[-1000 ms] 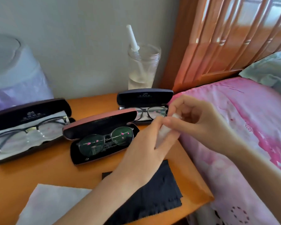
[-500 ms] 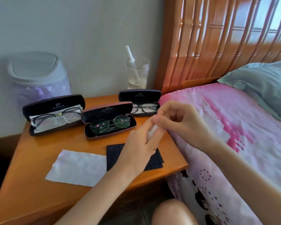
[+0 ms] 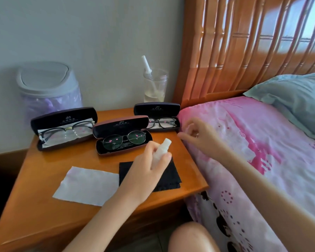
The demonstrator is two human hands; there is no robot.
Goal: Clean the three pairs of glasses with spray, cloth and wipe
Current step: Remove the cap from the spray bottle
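Note:
Three pairs of glasses lie in open cases on the wooden nightstand: the left pair, the middle pair and the right pair. My left hand grips a small white spray bottle above the black cloth, nozzle up and tilted toward the middle case. My right hand hovers by the bed's edge, fingers curled on what looks like a small clear cap, blurred. A white wipe lies flat, left of the cloth.
A lidded bin stands behind the nightstand's left corner. A clear cup with a white tube in it sits at the back by the wooden headboard. The pink bed and a blue pillow fill the right. My knee is below.
My hands were together on the bottle's top. They have separated: the right hand has drawn off to the right, and the left keeps the bottle with its nozzle bare. The view pulled back.

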